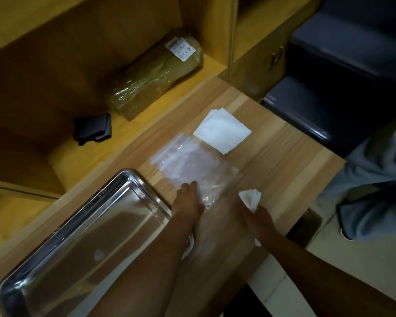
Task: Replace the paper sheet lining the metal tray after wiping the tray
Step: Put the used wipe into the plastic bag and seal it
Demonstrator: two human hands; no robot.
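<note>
- Wooden table (272, 143) with light grain, dim room, and yellowish open shelving (55, 65) running behind it on the left.
- On the shelf sits a long parcel (153, 81) wrapped in clear film with a white label on its far end, and near it a small dark folded thing (93, 129), can't really tell what that is.
- Metal tray (82, 236) lies on the table at the lower left, shiny and bare inside, no liner in it, just reflections and one tiny pale spot on the bottom.
- Just past the tray's far corner there's a clear plastic bag (190, 165) lying flat; it looks see-through and crinkly, and whether anything's inside I can't make out.
- Touching the bag's far edge is a neat stack of white paper sheets (222, 131), square, clean, sitting diagonally on the table.
- Left hand (188, 200) is flat on the near end of the bag, fingers stretched out and close together, forearm crossing over the tray's corner.
- Right hand (258, 220) is closed around a crumpled white paper wad (250, 197) that pokes out past the fingers, just beside the bag.
- Someone's grey-clad leg (370, 179) shows at the right edge, next to dark padded seating (343, 65).
</note>
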